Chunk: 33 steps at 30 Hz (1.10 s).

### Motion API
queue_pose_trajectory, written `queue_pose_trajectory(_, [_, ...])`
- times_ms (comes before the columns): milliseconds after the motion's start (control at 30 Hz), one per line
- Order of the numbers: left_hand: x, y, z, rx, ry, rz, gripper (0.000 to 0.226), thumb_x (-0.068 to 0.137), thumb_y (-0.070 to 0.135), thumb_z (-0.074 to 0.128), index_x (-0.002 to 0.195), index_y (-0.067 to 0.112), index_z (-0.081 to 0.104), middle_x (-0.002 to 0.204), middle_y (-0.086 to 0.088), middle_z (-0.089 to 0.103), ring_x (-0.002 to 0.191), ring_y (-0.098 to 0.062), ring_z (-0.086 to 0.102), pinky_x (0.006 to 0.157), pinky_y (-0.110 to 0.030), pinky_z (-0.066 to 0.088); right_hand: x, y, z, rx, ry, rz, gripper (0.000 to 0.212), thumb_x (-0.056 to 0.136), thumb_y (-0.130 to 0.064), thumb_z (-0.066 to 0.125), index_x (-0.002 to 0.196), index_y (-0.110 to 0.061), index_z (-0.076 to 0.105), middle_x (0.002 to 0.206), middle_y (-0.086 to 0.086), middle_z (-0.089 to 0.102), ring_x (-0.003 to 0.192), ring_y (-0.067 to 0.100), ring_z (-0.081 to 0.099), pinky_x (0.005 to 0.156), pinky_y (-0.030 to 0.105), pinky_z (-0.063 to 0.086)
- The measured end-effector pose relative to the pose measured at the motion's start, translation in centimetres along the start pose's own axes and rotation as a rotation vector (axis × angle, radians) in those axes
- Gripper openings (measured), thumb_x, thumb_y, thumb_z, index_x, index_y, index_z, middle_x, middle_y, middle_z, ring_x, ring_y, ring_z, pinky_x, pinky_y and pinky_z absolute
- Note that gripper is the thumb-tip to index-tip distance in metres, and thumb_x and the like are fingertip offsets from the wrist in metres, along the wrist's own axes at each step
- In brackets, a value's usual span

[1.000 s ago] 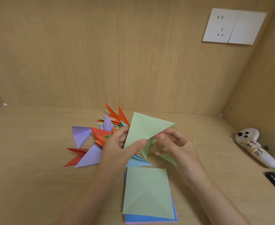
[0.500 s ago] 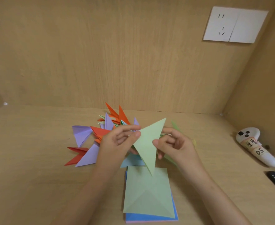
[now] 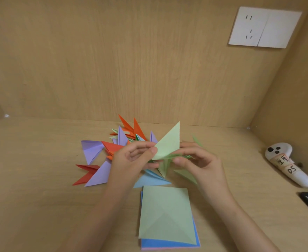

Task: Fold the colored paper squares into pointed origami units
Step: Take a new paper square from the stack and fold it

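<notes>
Item: green sheet, thin matte paper, partly folded; its upper flap stands as a flat triangle with the tip pointing up and away, while narrower pleated layers hang below it. Position: held in the air between both hands, above the near edge of a pile of folded units and beyond the stack of squares. Left hand: fingers curled, thumb and forefinger pinching the flap's lower left corner. Right hand: fingers curled inward, thumb and fingertips gripping the lower layers from the right side; the exact contact is partly hidden by the paper. Pile: sharp, arrow-like pieces in orange, red, purple, pale blue and green, overlapping loosely on the surface, a pale board with fine wood grain. Stack: flat squares, the top one green with diagonal creases meeting at its middle, blue beneath, a pink edge at the bottom; it lies nearest the person, just below the hands. Also present: white wall socket on the back panel; white controller with black buttons and handwritten labels, lying at the right, well apart from the paper.
</notes>
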<state>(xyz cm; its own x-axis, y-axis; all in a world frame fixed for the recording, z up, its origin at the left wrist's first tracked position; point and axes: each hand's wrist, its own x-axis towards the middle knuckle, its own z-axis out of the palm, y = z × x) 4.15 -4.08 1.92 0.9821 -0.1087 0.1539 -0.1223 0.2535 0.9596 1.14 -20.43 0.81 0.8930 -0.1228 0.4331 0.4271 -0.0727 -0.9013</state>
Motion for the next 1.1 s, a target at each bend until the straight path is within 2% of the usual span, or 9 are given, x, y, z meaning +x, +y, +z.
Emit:
queue_pose_trajectory(100, [-0.19,0.11,0.21,-0.039,-0.060,-0.013,0.007,0.085,-0.001,0.061,0.089,0.001,0.067,0.076,-0.008,0.074,0.070,-0.020,0.073,0.059,-0.019,0.056,0.06,-0.34,0.14,0.091,0.076,0.051,0.005,0.071,-0.005,0.072,0.075,-0.004,0.072,0.084,0.011,0.072,0.073,0.017,0.066,0.064,0.026,0.055])
queue_pose_trajectory(300, [-0.46,0.15,0.59,-0.059,-0.130,-0.017,0.006,0.085,0.003,0.061,0.087,0.000,0.066,0.075,-0.007,0.074,0.073,-0.024,0.073,0.059,-0.020,0.055,0.17,-0.56,0.22,0.238,0.155,0.133,0.010,0.071,-0.003,0.069,0.081,-0.003,0.066,0.065,0.009,0.069,0.055,0.016,0.063,0.056,0.021,0.053])
queue_pose_trajectory(467, [-0.58,0.20,0.81,-0.024,-0.121,-0.009,0.026,0.059,0.019,0.073,0.081,0.006,0.068,0.072,-0.007,0.074,0.071,-0.023,0.073,0.058,-0.021,0.056,0.52,-0.48,0.15,0.265,0.174,0.113,0.029,0.069,-0.002,0.069,0.096,-0.004,0.059,0.060,0.005,0.064,0.050,0.016,0.059,0.056,0.025,0.053])
queue_pose_trajectory(533, [-0.57,0.08,0.75,0.018,-0.106,-0.005,0.025,0.057,0.016,0.077,0.080,0.009,0.069,0.071,-0.006,0.073,0.070,-0.023,0.073,0.058,-0.021,0.055,0.51,-0.48,0.10,0.257,0.175,0.115,0.034,0.068,-0.003,0.070,0.100,-0.003,0.058,0.058,0.004,0.062,0.049,0.015,0.058,0.055,0.024,0.052])
queue_pose_trajectory(667, [-0.40,-0.31,0.61,0.077,-0.066,0.005,0.015,0.071,-0.003,0.075,0.076,0.008,0.067,0.066,-0.006,0.072,0.066,-0.023,0.072,0.057,-0.022,0.056,0.50,-0.44,0.13,0.266,0.146,0.150,0.036,0.068,-0.006,0.070,0.102,-0.004,0.059,0.057,0.003,0.061,0.049,0.014,0.057,0.055,0.022,0.051])
queue_pose_trajectory(800, [-0.41,-0.35,0.53,0.106,-0.080,0.017,0.013,0.074,-0.004,0.073,0.076,0.007,0.065,0.064,-0.006,0.070,0.064,-0.022,0.072,0.058,-0.023,0.057,0.47,-0.43,-0.05,0.304,0.098,0.271,0.028,0.068,-0.011,0.077,0.091,-0.002,0.066,0.063,0.009,0.065,0.055,0.017,0.061,0.057,0.024,0.051])
queue_pose_trajectory(900, [-0.43,-0.44,0.72,0.133,-0.099,0.021,0.011,0.076,-0.001,0.072,0.076,0.008,0.065,0.064,-0.002,0.068,0.062,-0.014,0.069,0.056,-0.019,0.054,0.42,-0.49,-0.21,0.261,0.087,0.277,0.025,0.067,-0.015,0.075,0.084,0.000,0.066,0.063,0.009,0.064,0.054,0.016,0.059,0.053,0.022,0.048])
queue_pose_trajectory(1033, [-0.40,-0.50,0.68,0.173,-0.092,0.082,0.025,0.065,0.027,0.076,0.087,0.019,0.069,0.080,0.005,0.072,0.075,-0.007,0.066,0.069,-0.015,0.052,0.27,-0.75,-0.02,0.140,0.025,0.219,0.016,0.069,-0.008,0.073,0.078,0.003,0.066,0.058,0.006,0.058,0.048,0.012,0.049,0.048,0.020,0.043])
queue_pose_trajectory(1100, [-0.36,-0.41,0.55,0.166,-0.094,0.101,0.014,0.072,0.020,0.075,0.086,0.021,0.071,0.084,0.006,0.074,0.079,-0.008,0.067,0.071,-0.016,0.052,0.08,-0.62,0.27,0.068,-0.054,0.217,0.007,0.073,-0.002,0.074,0.073,-0.004,0.068,0.058,0.005,0.057,0.049,0.011,0.048,0.050,0.019,0.042])
